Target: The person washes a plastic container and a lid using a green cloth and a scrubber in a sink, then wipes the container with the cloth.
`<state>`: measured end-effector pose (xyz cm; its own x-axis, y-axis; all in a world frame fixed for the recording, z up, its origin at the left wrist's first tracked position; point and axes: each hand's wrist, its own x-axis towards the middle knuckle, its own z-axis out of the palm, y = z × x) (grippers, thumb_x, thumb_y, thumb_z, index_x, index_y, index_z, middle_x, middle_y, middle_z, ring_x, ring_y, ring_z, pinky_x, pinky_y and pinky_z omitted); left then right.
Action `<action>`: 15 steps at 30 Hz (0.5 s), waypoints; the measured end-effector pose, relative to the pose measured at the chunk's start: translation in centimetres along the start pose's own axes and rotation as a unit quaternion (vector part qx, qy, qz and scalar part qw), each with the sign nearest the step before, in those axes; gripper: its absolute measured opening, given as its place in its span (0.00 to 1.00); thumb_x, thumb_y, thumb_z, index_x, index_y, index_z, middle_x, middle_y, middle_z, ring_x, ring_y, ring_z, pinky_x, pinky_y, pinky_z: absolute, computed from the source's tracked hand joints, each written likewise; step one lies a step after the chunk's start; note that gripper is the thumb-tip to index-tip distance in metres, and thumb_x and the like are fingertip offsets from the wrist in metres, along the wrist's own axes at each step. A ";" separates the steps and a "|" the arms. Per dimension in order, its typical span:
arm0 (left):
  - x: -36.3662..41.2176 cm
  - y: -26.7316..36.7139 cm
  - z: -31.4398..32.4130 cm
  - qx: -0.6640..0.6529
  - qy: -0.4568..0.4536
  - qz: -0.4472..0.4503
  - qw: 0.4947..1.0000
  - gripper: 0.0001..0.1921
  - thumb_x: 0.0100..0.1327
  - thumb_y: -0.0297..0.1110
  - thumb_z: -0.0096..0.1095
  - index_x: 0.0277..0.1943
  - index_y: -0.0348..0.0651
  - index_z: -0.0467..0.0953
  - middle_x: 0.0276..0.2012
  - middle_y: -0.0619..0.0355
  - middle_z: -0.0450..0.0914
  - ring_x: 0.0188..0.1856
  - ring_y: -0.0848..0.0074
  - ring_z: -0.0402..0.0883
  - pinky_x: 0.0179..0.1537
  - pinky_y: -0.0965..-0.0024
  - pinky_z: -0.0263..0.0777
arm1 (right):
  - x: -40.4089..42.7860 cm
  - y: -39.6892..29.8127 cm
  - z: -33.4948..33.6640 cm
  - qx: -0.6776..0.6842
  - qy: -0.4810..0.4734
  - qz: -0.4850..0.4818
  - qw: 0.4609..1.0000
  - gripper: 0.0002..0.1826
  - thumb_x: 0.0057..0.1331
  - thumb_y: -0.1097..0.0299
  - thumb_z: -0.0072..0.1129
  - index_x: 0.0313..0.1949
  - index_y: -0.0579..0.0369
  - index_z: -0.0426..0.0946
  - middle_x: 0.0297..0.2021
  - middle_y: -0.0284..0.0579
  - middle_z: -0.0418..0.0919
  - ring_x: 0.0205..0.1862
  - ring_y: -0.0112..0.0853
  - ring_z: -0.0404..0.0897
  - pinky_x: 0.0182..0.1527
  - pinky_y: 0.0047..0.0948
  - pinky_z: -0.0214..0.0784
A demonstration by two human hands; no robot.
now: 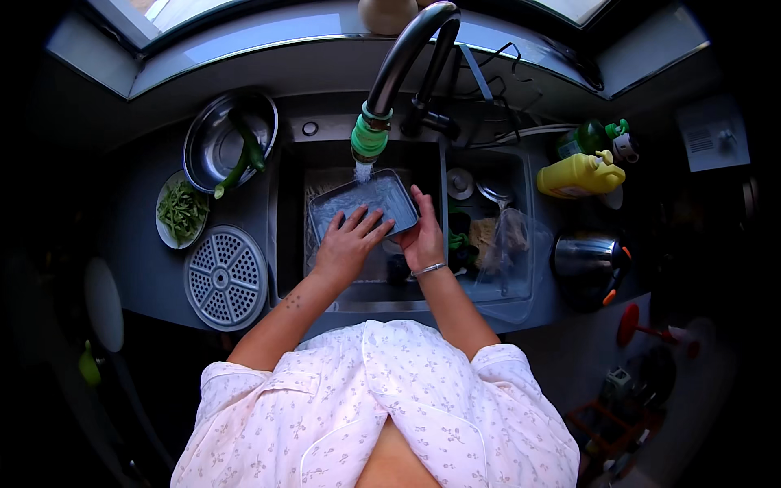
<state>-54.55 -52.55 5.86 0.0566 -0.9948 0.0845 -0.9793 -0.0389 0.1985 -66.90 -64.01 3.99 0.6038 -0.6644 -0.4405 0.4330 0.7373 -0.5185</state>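
A shallow rectangular see-through container [390, 192], tilted in the sink basin [360, 291], catches water from the tap's green nozzle [370, 135]. It may be a box or a lid; I cannot tell. My right hand [424, 235] grips its right side, with the thumb up along the outside and the other fingers partly hidden beneath. Over its near part lies my left hand [351, 244], palm down with the fingers spread on the wet inner surface. The basin floor below is mostly covered by my hands and the container.
Left of the sink are a steel bowl [204, 137] with green cucumbers [249, 146], a dish of cut greens [182, 210] and a perforated steamer plate [221, 277]. Right are a side basin [518, 287] of cloths and lids, a yellow bottle [573, 175], a green bottle [583, 139] and a kettle [586, 262].
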 end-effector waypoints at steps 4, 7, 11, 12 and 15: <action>-1.3 -0.9 -0.3 -0.077 -0.031 -0.001 0.997 0.26 0.62 0.29 0.59 0.64 0.55 0.69 0.65 0.57 0.68 0.69 0.63 0.62 0.68 0.51 0.55 | 2.6 2.5 -2.2 -0.110 0.052 -0.036 0.992 0.21 0.70 0.70 0.52 0.62 0.55 0.68 0.49 0.39 0.78 0.47 0.24 0.79 0.46 0.25 0.76; -2.3 -2.4 -1.6 -0.154 0.070 -0.067 0.983 0.27 0.61 0.39 0.66 0.63 0.49 0.69 0.66 0.53 0.66 0.71 0.60 0.59 0.71 0.51 0.46 | 3.8 1.7 -2.6 -0.099 0.028 -0.088 0.991 0.20 0.71 0.68 0.52 0.61 0.54 0.69 0.48 0.38 0.79 0.46 0.24 0.79 0.48 0.24 0.75; -2.8 -4.7 -2.2 -0.180 0.198 -0.162 0.950 0.30 0.62 0.35 0.65 0.66 0.47 0.64 0.65 0.49 0.66 0.68 0.56 0.62 0.67 0.51 0.55 | 5.2 0.5 -4.1 -0.116 -0.010 -0.094 0.989 0.20 0.71 0.66 0.53 0.61 0.53 0.71 0.49 0.37 0.79 0.47 0.24 0.79 0.50 0.24 0.74; -2.9 -5.2 -1.7 -0.324 0.184 -0.224 0.900 0.32 0.62 0.34 0.66 0.68 0.46 0.61 0.65 0.48 0.65 0.65 0.58 0.66 0.63 0.54 0.62 | 5.4 0.5 -4.1 -0.116 -0.011 -0.091 0.989 0.20 0.71 0.66 0.53 0.61 0.53 0.71 0.49 0.37 0.79 0.47 0.24 0.79 0.50 0.24 0.74; -3.2 -6.9 0.8 -0.554 0.131 -0.307 0.763 0.37 0.61 0.34 0.67 0.70 0.45 0.56 0.64 0.45 0.65 0.58 0.63 0.74 0.53 0.61 0.73 | 5.6 0.5 -3.4 -0.123 -0.003 -0.078 0.989 0.20 0.71 0.66 0.53 0.61 0.53 0.71 0.50 0.37 0.79 0.48 0.25 0.79 0.51 0.24 0.73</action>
<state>-48.11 -49.13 3.44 0.6170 -0.7629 -0.1933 0.0046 -0.2421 0.9702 -65.57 -67.80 -1.25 0.5468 -0.7667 -0.3365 0.3456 0.5728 -0.7433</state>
